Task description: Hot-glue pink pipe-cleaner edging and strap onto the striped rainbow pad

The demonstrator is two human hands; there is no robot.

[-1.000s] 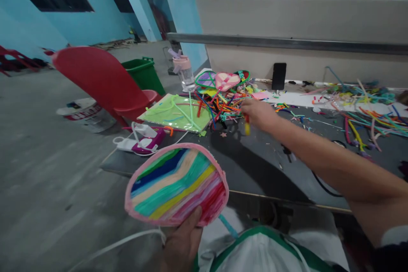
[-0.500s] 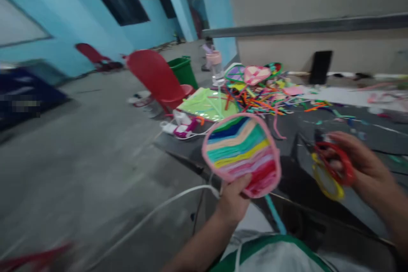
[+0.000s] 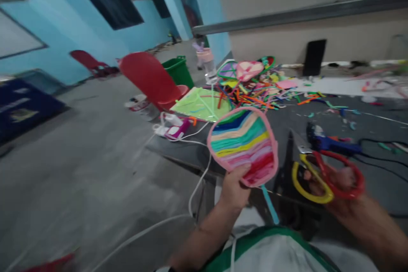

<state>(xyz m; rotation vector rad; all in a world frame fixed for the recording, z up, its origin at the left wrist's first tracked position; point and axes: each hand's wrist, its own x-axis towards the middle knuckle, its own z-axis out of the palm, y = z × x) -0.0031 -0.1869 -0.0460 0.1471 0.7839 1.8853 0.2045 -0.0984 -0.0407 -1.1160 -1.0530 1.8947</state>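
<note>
My left hand (image 3: pixel 236 189) pinches the lower edge of a rounded panel (image 3: pixel 244 142) made of fuzzy craft stems. Its rows run green, blue, peach, teal, yellow, pink and red inside a pink rim. A light blue stem (image 3: pixel 270 205) hangs below it. In my right hand (image 3: pixel 350 208) are scissors (image 3: pixel 305 149) with one red and one yellow handle, fingers partly inside the loops and blades pointing away from me. A blue glue gun (image 3: pixel 338 145) lies on the dark table just beyond the scissors.
Loose craft stems (image 3: pixel 248 95) heap at the back of the table, with finished-looking panels (image 3: pixel 248 70) on top. A green sheet (image 3: pixel 200 104), a clear bottle (image 3: pixel 208 66) and a phone (image 3: pixel 314 57) are nearby. A white cable (image 3: pixel 193 199) loops at the left edge; a red chair (image 3: pixel 149 76) stands beyond.
My right hand has turned over and come lower with the scissors, uncovering the glue gun. The panel has shifted only slightly, staying in my left hand. The camera view has moved a little.
</note>
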